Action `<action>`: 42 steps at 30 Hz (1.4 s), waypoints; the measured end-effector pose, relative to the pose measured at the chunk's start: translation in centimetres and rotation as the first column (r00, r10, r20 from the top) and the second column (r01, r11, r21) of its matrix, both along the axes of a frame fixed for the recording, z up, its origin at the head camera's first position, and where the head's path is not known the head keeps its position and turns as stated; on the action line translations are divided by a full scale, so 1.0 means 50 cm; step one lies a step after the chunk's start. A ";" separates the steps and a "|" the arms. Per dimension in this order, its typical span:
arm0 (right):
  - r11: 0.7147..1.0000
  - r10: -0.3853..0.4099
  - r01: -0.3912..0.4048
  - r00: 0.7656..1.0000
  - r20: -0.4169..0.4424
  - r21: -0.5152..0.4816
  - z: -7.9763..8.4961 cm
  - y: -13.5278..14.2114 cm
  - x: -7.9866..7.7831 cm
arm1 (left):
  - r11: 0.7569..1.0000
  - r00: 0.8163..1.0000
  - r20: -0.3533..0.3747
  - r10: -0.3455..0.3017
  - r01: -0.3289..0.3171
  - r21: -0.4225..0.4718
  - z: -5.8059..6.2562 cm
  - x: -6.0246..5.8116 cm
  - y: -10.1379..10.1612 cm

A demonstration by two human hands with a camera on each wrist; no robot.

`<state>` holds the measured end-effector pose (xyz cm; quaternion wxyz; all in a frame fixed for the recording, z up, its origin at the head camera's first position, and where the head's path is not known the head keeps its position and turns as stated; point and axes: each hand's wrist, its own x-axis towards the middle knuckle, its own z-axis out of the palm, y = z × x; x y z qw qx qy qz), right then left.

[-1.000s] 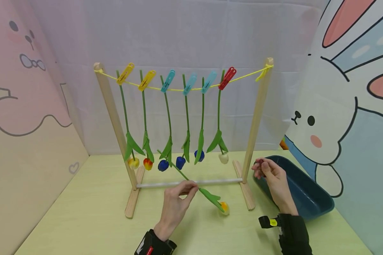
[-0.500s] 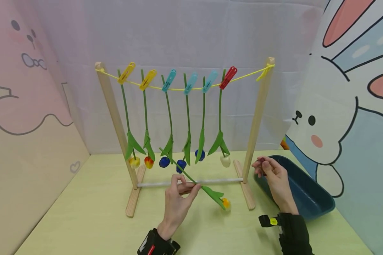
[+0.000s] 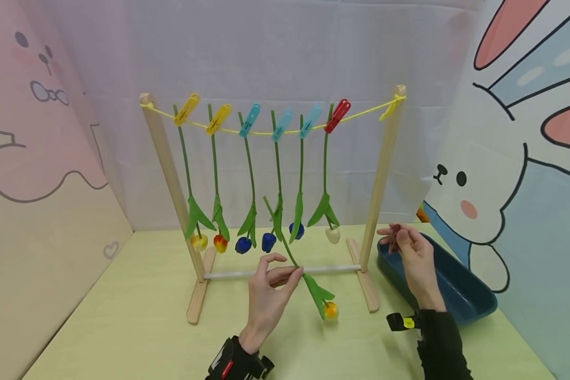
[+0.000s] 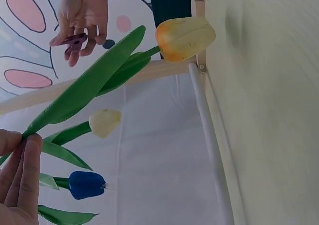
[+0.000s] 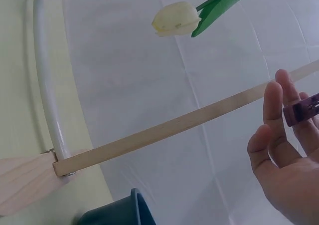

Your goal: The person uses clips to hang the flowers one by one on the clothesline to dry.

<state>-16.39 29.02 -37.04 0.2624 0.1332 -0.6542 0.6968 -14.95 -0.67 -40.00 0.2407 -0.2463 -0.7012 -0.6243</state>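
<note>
My left hand pinches the green stem of a yellow-orange tulip between thumb and fingers. The bloom points down to the right, and the stem's bare end rises in front of the hanging blue tulips. In the left wrist view its leaves and the bloom show close up. Above the basin's left end, my right hand holds a dark purplish-red clothespin. The right wrist view catches part of this clothespin by the fingers. Several tulips hang head-down from a yellow line, clipped by yellow, blue and red clothespins.
Wooden posts on flat feet carry the line. A white rod joins them low down. The dark teal basin stands at the right, beside a wall with a painted rabbit. Behind the rack hangs a white cloth.
The held tulip has swung more upright, its stem end moving up and right. My left hand has shifted slightly right. My right hand has lifted a little, and the clothespin shows more clearly.
</note>
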 end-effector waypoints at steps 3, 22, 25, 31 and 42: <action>1.000 0.015 -0.015 1.000 -0.011 0.004 0.016 0.003 -0.001 | 1.000 0.999 -0.022 -0.029 0.029 -0.003 0.011 -0.004 0.008; 0.991 -0.127 0.135 0.939 -0.320 0.004 0.228 -0.016 -0.044 | 0.985 0.979 -0.123 -0.162 0.153 -0.081 0.119 -0.060 0.094; 0.987 -0.137 0.157 0.922 -0.363 0.024 0.260 -0.019 -0.054 | 0.980 0.978 -0.099 -0.186 0.178 -0.084 0.137 -0.069 0.111; 0.973 -0.169 0.221 0.884 -0.436 0.070 0.311 -0.021 -0.078 | 0.977 0.976 -0.085 -0.201 0.193 -0.090 0.173 -0.086 0.142; 0.993 -0.120 0.108 0.875 -0.469 -0.052 0.417 -0.051 -0.113 | 0.982 0.985 -0.075 -0.154 0.145 -0.120 0.235 -0.120 0.183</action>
